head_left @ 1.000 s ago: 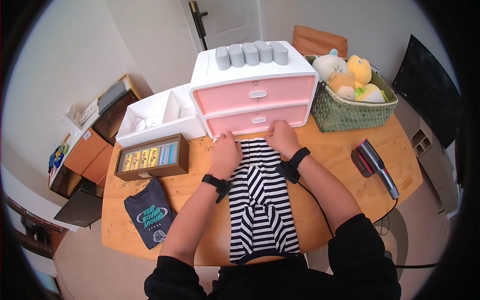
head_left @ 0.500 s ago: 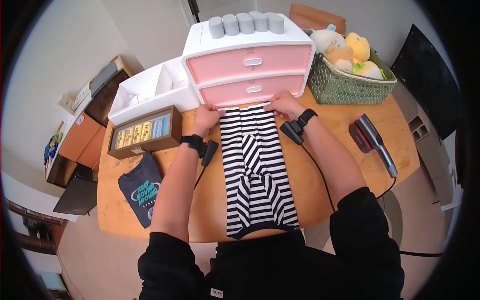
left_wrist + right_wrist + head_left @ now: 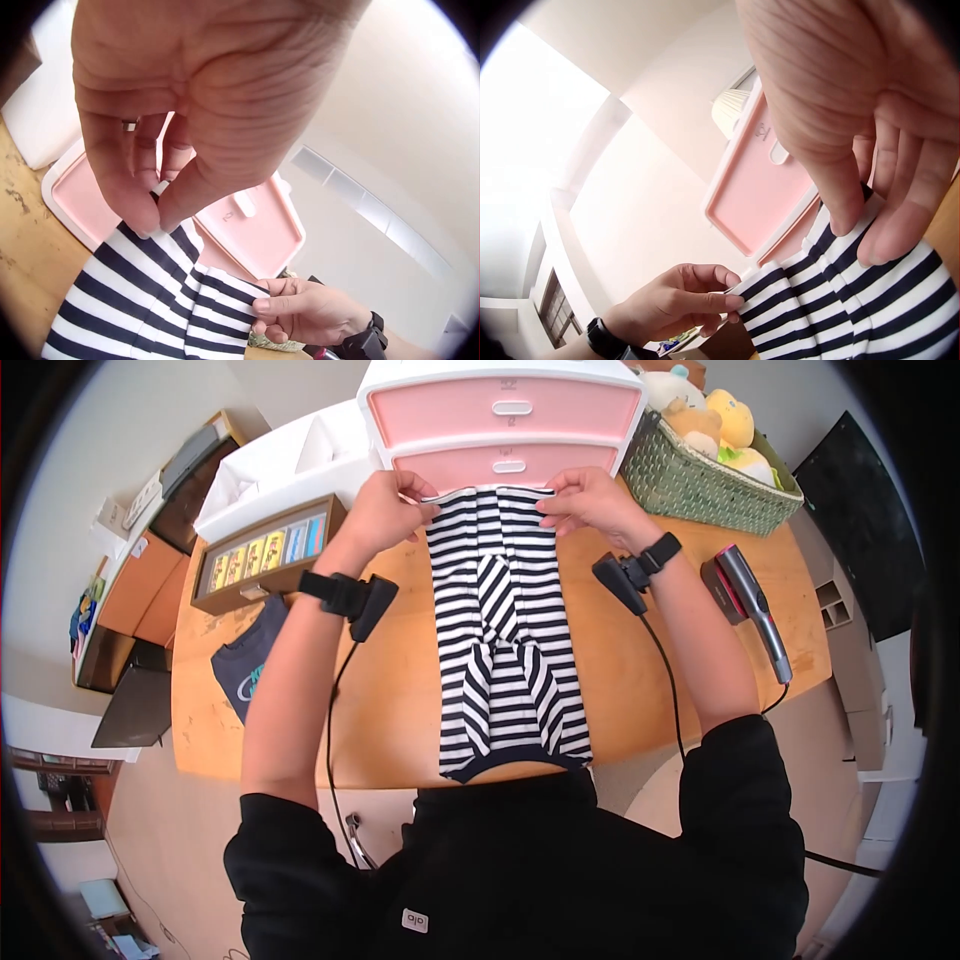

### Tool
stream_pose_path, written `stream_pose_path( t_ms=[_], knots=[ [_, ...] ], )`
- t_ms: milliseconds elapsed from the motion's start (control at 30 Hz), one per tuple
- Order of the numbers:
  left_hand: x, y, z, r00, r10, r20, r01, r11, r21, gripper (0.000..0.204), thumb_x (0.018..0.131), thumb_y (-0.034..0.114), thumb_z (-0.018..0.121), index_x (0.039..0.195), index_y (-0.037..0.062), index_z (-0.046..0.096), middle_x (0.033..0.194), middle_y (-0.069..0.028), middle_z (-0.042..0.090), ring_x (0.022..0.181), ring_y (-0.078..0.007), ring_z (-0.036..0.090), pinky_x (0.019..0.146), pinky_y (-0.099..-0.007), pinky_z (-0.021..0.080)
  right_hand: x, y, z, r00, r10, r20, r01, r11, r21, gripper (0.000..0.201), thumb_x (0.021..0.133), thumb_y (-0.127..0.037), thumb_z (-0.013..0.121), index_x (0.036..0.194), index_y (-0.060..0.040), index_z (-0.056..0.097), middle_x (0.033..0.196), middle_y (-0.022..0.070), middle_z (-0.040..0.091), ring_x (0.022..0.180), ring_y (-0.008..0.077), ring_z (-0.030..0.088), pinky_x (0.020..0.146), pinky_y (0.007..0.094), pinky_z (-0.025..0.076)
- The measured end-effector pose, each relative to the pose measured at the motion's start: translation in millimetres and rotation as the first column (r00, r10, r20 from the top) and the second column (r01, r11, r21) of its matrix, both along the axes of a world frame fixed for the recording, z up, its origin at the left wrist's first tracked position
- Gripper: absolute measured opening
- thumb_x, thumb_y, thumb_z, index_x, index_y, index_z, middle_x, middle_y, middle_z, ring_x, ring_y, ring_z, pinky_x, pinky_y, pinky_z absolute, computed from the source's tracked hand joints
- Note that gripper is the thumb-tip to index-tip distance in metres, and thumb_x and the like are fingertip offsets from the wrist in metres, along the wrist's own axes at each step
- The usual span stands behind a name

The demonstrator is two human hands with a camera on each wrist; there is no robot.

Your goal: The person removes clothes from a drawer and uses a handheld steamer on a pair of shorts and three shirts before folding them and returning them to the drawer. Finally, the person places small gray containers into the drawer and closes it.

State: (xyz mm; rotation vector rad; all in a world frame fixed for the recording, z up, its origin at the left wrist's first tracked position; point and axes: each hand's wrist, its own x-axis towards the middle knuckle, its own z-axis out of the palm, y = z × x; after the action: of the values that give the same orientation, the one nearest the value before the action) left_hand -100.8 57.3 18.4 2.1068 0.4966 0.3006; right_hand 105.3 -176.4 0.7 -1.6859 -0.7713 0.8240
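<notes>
A black-and-white striped shirt (image 3: 500, 600) lies lengthwise on the table, its sleeves folded in over the body and its dark neckline toward the person. My left hand (image 3: 385, 510) pinches the far left corner of the hem between thumb and fingers. The far right corner is pinched the same way by my right hand (image 3: 595, 505). In the left wrist view the striped cloth (image 3: 142, 277) rises to the fingertips, and the far edge is lifted. The right wrist view shows the hem (image 3: 832, 255) stretched between both hands.
Beyond the shirt stands a white cabinet with pink drawers (image 3: 500, 415). A green basket (image 3: 700, 485) of plush toys is at the back right, a handheld steamer-like device (image 3: 750, 610) at the right. On the left are a brown box (image 3: 265, 555), a white divided bin (image 3: 290, 470) and a folded dark T-shirt (image 3: 245, 660).
Both hands have gone from resting by the hem to gripping its corners and lifting that edge off the table. The head view has tilted downward.
</notes>
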Motion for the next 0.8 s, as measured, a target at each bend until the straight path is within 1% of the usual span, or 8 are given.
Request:
stream_pose_path(
  t_ms=[100,233,300,367,533,633,700,800],
  knots=[
    [-26.4,-10.2,8.1,0.998,-0.038,-0.042,0.041,0.996,0.081,0.014,0.091,0.007,0.079,0.100,-0.0021,0.072,0.084,-0.0053,0.072,0.070,-0.0098,0.067,0.059,-0.0254,0.056,-13.7,-22.6,2.3,0.998,0.057,0.014,-0.058,0.998,0.021,0.019,0.095,-0.008,0.077,0.107,-0.0007,0.065,0.096,0.0087,0.076,0.085,0.0136,0.076,0.070,0.0247,0.061],
    [-66.5,-34.6,2.6,0.995,-0.094,0.025,0.088,0.982,0.167,0.010,0.091,0.004,0.077,0.096,-0.0027,0.072,0.083,-0.0043,0.071,0.072,-0.0089,0.066,0.061,-0.0250,0.056,-46.7,-52.8,6.8,0.997,0.078,0.005,-0.078,0.996,0.046,0.018,0.096,-0.006,0.077,0.108,-0.0005,0.065,0.096,0.0077,0.076,0.084,0.0127,0.074,0.075,0.0256,0.060],
    [-87.3,-49.9,-3.6,0.994,-0.086,0.066,0.073,0.982,0.177,0.008,0.090,0.001,0.077,0.096,-0.0017,0.071,0.087,-0.0039,0.071,0.078,-0.0094,0.066,0.064,-0.0250,0.056,-60.0,-67.6,1.9,0.996,0.091,-0.011,-0.089,0.993,0.075,0.017,0.092,0.002,0.076,0.106,0.0008,0.066,0.096,0.0079,0.076,0.085,0.0115,0.074,0.074,0.0253,0.060],
    [-105.0,-64.2,-10.7,0.991,-0.081,0.109,0.060,0.981,0.186,0.008,0.089,-0.002,0.076,0.095,-0.0006,0.071,0.092,-0.0034,0.072,0.084,-0.0100,0.067,0.068,-0.0251,0.056,-75.8,-82.2,-12.0,0.995,0.095,0.013,-0.096,0.989,0.110,0.017,0.091,0.004,0.075,0.106,0.0009,0.068,0.098,0.0066,0.075,0.088,0.0102,0.073,0.078,0.0245,0.060],
    [-146.4,-102.9,-25.2,0.975,-0.121,0.188,0.088,0.981,0.175,0.016,0.083,-0.011,0.075,0.094,-0.0030,0.068,0.095,-0.0102,0.067,0.086,-0.0193,0.069,0.071,-0.0286,0.059,-115.2,-118.1,-37.0,0.997,0.060,-0.038,-0.054,0.990,0.134,0.017,0.090,0.006,0.076,0.105,0.0019,0.070,0.100,0.0043,0.074,0.091,0.0097,0.072,0.085,0.0245,0.059],
    [-161.0,-118.3,-39.7,0.966,-0.134,0.222,0.086,0.974,0.210,0.015,0.084,-0.012,0.072,0.094,-0.0044,0.066,0.095,-0.0131,0.066,0.081,-0.0267,0.071,0.069,-0.0301,0.061,-132.1,-128.3,-49.4,0.998,0.052,0.021,-0.055,0.985,0.161,0.016,0.090,0.005,0.076,0.105,0.0020,0.070,0.100,0.0035,0.074,0.092,0.0101,0.073,0.086,0.0250,0.059],
    [-161.5,-121.8,-38.4,0.965,-0.124,0.232,0.070,0.971,0.229,0.015,0.084,-0.010,0.074,0.095,-0.0037,0.065,0.092,-0.0130,0.066,0.079,-0.0271,0.070,0.069,-0.0308,0.060,-133.8,-128.7,-47.6,0.999,0.050,0.016,-0.052,0.987,0.153,0.016,0.091,0.005,0.076,0.105,0.0021,0.069,0.102,0.0045,0.074,0.094,0.0101,0.073,0.087,0.0251,0.059],
    [-149.8,-118.6,-17.1,0.954,-0.098,0.285,0.003,0.949,0.315,0.017,0.085,-0.005,0.077,0.095,-0.0025,0.065,0.090,-0.0132,0.066,0.077,-0.0271,0.069,0.067,-0.0317,0.059,-127.0,-117.0,-33.4,0.999,0.032,-0.018,-0.027,0.977,0.212,0.016,0.091,0.006,0.076,0.104,0.0015,0.069,0.105,0.0069,0.074,0.096,0.0108,0.073,0.087,0.0254,0.059]
  ],
)
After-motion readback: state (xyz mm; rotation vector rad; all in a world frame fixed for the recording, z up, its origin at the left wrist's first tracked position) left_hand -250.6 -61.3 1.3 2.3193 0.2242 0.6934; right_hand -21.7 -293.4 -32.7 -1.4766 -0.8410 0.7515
